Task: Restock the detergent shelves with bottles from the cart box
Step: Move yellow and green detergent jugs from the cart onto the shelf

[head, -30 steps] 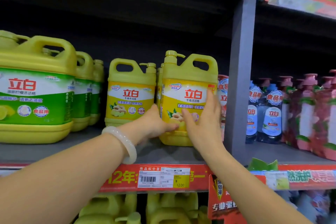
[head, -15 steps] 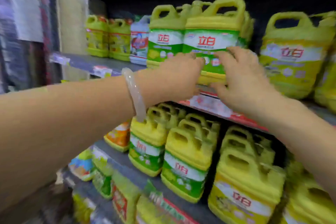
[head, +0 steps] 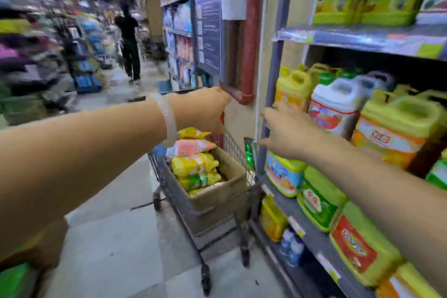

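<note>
Both hands hold nothing. The left hand (head: 203, 109) and the right hand (head: 287, 128) reach with loose fingers toward the cart (head: 232, 203). The box (head: 217, 196) in the cart holds yellow bottles (head: 193, 164), beside the shelves (head: 314, 237). Next, I think, grab one bottle.

Open floor (head: 116, 237) lies left of the cart (head: 217, 225), giving unobstructed passage near and left. The cardboard box (head: 217, 191) in the cart is open-topped; packed bottles (head: 193, 164) fill most of its interior. On the right, the shelving (head: 314, 237) stands just beside the cart, leaving only a narrow gap. Jugs (head: 399, 128) crowd the shelf fronts. A distant person (head: 129, 41) occupies the far aisle.
</note>
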`<state>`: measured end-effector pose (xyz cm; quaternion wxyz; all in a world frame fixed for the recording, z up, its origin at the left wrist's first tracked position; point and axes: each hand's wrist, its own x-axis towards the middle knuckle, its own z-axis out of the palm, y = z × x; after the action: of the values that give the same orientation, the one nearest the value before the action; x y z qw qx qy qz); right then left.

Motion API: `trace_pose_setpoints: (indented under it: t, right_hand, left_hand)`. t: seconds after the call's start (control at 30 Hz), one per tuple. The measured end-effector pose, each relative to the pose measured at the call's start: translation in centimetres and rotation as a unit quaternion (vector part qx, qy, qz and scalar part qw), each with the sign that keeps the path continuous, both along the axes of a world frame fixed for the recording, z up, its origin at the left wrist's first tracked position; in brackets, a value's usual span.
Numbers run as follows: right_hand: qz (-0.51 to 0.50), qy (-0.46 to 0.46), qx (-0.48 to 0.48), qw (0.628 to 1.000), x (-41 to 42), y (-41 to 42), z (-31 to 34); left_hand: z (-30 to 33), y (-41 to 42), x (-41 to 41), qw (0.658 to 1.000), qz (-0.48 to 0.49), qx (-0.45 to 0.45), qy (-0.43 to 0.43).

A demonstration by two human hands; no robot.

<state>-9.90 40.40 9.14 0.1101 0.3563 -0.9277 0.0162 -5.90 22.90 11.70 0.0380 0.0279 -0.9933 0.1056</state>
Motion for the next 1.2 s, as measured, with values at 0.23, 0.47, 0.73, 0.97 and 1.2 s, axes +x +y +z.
trace_pose_setpoints:
  t: [0.23,0.47,0.73,0.97,1.2]
  right_hand:
    - [0.014,-0.135,0.048,0.99,-3.7,-10.9,-7.9]
    - [0.023,-0.195,0.055,0.979,-11.4,-18.3,-15.1]
    - [0.004,-0.288,0.053,0.956,-20.9,-26.7,-21.3]
    - [-0.031,-0.376,0.064,0.924,-24.8,-31.4,-28.5]
    - [-0.153,-0.502,-0.066,0.848,-27.6,-35.3,-34.9]
  left_hand:
    - [-8.6,-11.9,-0.9,0.993,0.073,0.051,-0.084]
    - [-15.3,-20.2,-6.7,0.983,0.105,0.063,-0.139]
    - [-21.3,-27.1,-16.1,0.965,0.116,0.115,-0.207]
    - [-27.1,-31.5,-22.3,0.952,0.103,0.132,-0.256]
    - [-30.9,-36.6,-30.3,0.957,0.054,0.155,-0.238]
